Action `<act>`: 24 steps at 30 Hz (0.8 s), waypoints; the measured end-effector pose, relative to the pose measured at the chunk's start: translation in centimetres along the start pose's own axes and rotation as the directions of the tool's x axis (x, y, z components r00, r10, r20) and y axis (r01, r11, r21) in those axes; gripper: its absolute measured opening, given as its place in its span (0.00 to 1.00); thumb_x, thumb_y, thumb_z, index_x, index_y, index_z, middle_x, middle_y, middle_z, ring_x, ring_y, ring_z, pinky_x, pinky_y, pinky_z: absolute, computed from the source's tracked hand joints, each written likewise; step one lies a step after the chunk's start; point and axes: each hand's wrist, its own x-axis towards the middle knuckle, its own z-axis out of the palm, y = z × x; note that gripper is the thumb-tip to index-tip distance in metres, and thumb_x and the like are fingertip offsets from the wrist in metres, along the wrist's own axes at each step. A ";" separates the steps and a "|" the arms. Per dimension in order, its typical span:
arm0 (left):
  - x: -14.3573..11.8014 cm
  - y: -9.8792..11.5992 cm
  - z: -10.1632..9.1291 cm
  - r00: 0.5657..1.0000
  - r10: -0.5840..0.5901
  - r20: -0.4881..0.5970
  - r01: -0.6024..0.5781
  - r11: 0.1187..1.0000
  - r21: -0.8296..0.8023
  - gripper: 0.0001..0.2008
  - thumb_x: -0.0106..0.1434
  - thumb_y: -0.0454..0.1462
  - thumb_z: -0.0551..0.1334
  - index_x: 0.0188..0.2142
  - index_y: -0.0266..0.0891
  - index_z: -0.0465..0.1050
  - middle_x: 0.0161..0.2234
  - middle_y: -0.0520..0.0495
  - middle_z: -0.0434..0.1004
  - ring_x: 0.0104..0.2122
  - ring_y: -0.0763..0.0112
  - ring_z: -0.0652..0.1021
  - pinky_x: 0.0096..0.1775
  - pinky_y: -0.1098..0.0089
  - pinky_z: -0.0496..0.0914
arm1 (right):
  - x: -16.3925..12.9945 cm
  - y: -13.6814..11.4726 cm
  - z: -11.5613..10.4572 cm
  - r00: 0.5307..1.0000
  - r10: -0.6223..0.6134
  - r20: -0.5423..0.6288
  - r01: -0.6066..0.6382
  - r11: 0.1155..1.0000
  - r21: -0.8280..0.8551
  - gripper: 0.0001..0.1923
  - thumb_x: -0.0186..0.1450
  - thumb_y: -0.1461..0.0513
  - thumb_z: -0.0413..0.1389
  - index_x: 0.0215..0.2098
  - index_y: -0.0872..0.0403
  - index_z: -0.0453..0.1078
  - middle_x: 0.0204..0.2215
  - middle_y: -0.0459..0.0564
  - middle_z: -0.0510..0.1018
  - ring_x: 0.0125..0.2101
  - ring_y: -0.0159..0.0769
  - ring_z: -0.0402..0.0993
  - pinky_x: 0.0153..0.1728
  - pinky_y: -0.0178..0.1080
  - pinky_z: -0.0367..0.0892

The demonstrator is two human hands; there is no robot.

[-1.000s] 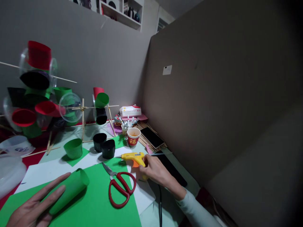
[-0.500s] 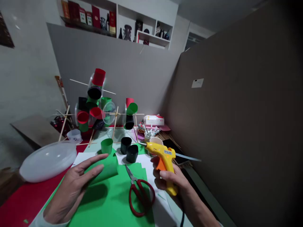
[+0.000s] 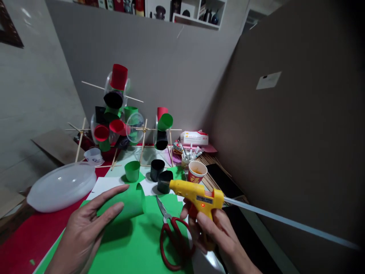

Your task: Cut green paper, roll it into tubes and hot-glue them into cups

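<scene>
Head cam: red-handled scissors point(image 3: 167, 219) at 6 o'clock; L hand point(image 3: 82, 225) at ~8 pinches green paper roll point(image 3: 125, 203) at ~7; R hand point(image 3: 212, 227) at 5 wraps yellow hot-glue gun point(image 3: 196, 192). Prob. glue prep; next move calls for steady roll, controlled gun approach.

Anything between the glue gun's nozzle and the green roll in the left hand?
Nothing visible blocks the gap between the glue gun and green roll; the scissors lie lower, on the green sheet.
</scene>
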 end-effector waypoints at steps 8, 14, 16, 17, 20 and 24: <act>-0.8 -0.2 0.7 0.992 -0.122 -0.005 0.122 0.992 -0.039 0.26 0.42 0.47 0.82 0.43 0.56 0.86 0.40 0.55 0.91 0.49 0.46 0.86 0.38 0.69 0.84 | -1.2 -1.1 1.0 0.984 0.170 0.058 -0.167 0.984 -0.055 0.35 0.66 0.33 0.56 0.42 0.56 0.75 0.25 0.44 0.66 0.22 0.29 0.60 0.25 0.35 0.53; -0.7 -0.8 0.4 0.998 -0.057 -0.003 0.057 0.997 0.060 0.25 0.42 0.49 0.81 0.43 0.57 0.86 0.42 0.56 0.91 0.57 0.42 0.81 0.39 0.70 0.84 | -1.5 -1.4 1.4 0.979 0.197 0.059 -0.191 0.978 -0.088 0.35 0.65 0.32 0.55 0.39 0.55 0.76 0.23 0.43 0.64 0.23 0.31 0.60 0.27 0.36 0.55; -0.8 -0.9 0.4 0.998 -0.060 -0.006 0.061 0.994 0.087 0.25 0.43 0.50 0.81 0.43 0.57 0.86 0.42 0.55 0.91 0.54 0.44 0.83 0.38 0.71 0.84 | -1.6 -1.4 1.4 0.980 0.194 0.041 -0.190 0.978 -0.086 0.34 0.66 0.33 0.55 0.39 0.55 0.77 0.23 0.44 0.64 0.24 0.31 0.61 0.28 0.36 0.56; -0.8 -1.0 0.4 0.998 -0.064 -0.009 0.064 0.993 0.101 0.25 0.43 0.51 0.81 0.43 0.56 0.86 0.42 0.55 0.91 0.51 0.45 0.84 0.37 0.72 0.83 | -1.6 -1.4 1.4 0.980 0.196 0.038 -0.192 0.978 -0.081 0.34 0.66 0.33 0.55 0.39 0.55 0.76 0.23 0.44 0.64 0.24 0.31 0.61 0.27 0.36 0.57; -0.9 -1.1 0.3 0.998 -0.057 -0.019 0.059 0.989 0.139 0.25 0.43 0.51 0.80 0.43 0.56 0.86 0.43 0.56 0.90 0.44 0.50 0.87 0.36 0.73 0.83 | -1.6 -1.0 1.2 0.979 0.200 0.027 -0.198 0.978 -0.073 0.34 0.67 0.34 0.55 0.38 0.56 0.76 0.24 0.43 0.65 0.24 0.31 0.62 0.27 0.36 0.57; -0.9 -1.1 0.2 0.999 -0.032 -0.033 0.037 0.986 0.163 0.23 0.44 0.51 0.80 0.41 0.58 0.87 0.43 0.56 0.90 0.44 0.51 0.87 0.36 0.74 0.82 | -1.7 -0.8 1.1 0.977 0.212 0.017 -0.210 0.975 -0.076 0.33 0.67 0.34 0.55 0.39 0.56 0.75 0.24 0.43 0.65 0.24 0.31 0.62 0.27 0.35 0.58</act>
